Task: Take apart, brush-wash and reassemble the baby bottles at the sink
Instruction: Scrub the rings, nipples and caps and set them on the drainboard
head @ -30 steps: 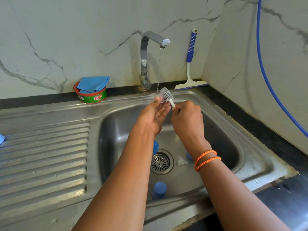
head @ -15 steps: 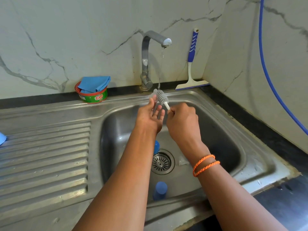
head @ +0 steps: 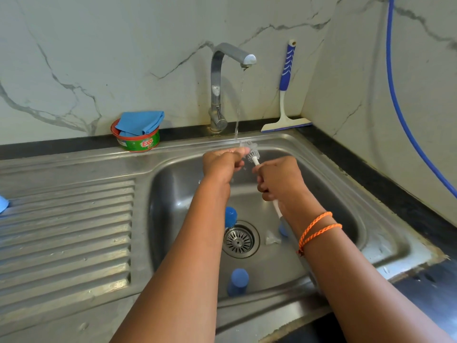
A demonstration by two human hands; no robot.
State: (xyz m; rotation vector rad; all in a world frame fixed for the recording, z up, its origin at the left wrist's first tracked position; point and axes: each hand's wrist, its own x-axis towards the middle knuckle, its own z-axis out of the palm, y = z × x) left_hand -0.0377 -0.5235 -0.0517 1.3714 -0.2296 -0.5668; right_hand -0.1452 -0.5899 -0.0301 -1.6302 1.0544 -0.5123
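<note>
I see white marble-veined walls point(head: 123, 58) meeting at corner, black tabletop point(head: 385, 194) along them, blue hose point(head: 395, 100) hanging down right wall, soft daylight.

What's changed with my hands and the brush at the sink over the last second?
The left hand went from open, fingers spread beside the bristles, to curled round a small clear part under the running water. The right hand slid down the brush handle, so more white stem shows. The tap kept running, and the blue pieces in the sink did not move.
</note>
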